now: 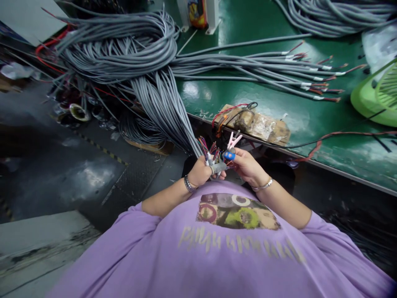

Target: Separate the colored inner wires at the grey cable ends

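Observation:
My left hand point(201, 170) is closed around the ends of a bundle of grey cables point(169, 109), whose stripped coloured wires point(207, 148) stick up above my fist. My right hand point(246, 164) is closed in a pinch right beside it, holding a small tool with a blue tip point(230, 155) and pale pink handles point(233, 140) against the wire ends. Both hands sit just in front of my chest, below the edge of the green workbench point(279, 111). A bracelet is on each wrist.
A big heap of grey cables point(118, 45) hangs over the bench's left end. More grey cables with stripped red ends point(310, 78) lie across the bench. A taped cardboard block with red and black wires point(257, 124), a green fan point(376, 95) and a dark floor point(62, 165) surround me.

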{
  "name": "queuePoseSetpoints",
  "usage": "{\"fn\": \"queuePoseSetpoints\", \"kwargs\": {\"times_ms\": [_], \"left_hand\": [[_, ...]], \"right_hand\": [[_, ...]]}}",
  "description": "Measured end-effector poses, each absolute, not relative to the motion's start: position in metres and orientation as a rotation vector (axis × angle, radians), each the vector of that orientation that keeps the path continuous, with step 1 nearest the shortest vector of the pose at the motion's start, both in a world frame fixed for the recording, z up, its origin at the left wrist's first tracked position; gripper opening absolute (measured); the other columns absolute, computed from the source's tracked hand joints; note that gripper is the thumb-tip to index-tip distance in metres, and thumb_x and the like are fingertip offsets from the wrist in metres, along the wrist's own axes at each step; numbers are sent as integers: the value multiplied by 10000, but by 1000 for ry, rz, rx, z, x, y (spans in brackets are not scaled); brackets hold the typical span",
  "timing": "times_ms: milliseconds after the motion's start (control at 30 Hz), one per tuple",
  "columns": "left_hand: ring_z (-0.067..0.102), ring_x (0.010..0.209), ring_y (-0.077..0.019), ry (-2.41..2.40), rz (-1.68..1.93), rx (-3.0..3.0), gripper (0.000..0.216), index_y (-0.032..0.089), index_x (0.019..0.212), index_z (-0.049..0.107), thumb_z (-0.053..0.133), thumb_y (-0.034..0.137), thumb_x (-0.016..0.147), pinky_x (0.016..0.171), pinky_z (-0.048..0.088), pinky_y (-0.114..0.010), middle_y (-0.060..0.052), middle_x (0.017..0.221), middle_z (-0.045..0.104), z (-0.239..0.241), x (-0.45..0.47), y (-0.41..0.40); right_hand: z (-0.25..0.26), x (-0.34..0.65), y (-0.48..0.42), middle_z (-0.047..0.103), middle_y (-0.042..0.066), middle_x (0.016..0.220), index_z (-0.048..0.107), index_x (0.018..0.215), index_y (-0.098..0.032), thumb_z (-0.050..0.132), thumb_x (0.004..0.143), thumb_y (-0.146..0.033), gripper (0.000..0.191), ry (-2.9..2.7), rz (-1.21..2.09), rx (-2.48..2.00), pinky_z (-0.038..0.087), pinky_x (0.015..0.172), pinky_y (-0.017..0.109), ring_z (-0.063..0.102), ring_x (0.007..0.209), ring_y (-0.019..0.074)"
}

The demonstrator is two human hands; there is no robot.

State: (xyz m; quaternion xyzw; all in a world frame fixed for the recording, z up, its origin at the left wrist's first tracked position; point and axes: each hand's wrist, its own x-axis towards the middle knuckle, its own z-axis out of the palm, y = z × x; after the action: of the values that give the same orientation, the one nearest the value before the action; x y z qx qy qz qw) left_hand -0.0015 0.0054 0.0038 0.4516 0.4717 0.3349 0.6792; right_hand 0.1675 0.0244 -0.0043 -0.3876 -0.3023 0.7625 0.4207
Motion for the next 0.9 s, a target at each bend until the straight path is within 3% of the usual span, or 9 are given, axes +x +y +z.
{"fn": "queuePoseSetpoints", "kwargs": {"times_ms": [133, 300, 533, 733, 900], "left_hand": [[664, 490, -153, 1124, 827, 971, 390, 121, 637, 663, 830, 474, 645, 429, 399, -199, -78, 596, 712, 3, 0, 3], [655, 477, -145, 1153, 909, 945, 392, 123, 625, 651, 819, 474, 669, 429, 408, -198, -74, 585, 703, 2, 4, 2], [678, 517, -167, 1161, 896, 935, 409, 128, 667, 664, 834, 499, 639, 451, 456, -214, -79, 605, 715, 0, 6, 1], [640, 453, -141, 1149, 1005, 885, 378, 132, 644, 652, 819, 471, 645, 415, 410, -199, -58, 563, 695, 8, 5, -1], [621, 429, -143, 1117, 982, 812, 395, 131, 627, 645, 823, 480, 581, 390, 367, -203, -55, 532, 673, 26, 10, 4]], "right_hand": [[-8, 172, 23, 576, -42, 616, 617, 699, -187, 903, 566, -458, 416, -610, 1832, -943, 419, 524, 223, 446, 531, 71], [-11, 178, 13, 619, 5, 705, 646, 752, -188, 806, 576, -685, 550, -655, 1926, -970, 478, 553, 262, 519, 599, 111], [-3, 169, 8, 619, -27, 617, 611, 806, -199, 803, 740, -451, 323, -982, 1762, -960, 385, 535, 248, 550, 551, 112], [-12, 178, 8, 646, -13, 721, 665, 833, -183, 866, 643, -394, 347, -853, 1916, -889, 450, 574, 250, 556, 602, 105], [-17, 185, 24, 639, 7, 740, 661, 806, -195, 742, 692, -668, 493, -593, 1901, -932, 490, 576, 251, 530, 597, 102]]}}
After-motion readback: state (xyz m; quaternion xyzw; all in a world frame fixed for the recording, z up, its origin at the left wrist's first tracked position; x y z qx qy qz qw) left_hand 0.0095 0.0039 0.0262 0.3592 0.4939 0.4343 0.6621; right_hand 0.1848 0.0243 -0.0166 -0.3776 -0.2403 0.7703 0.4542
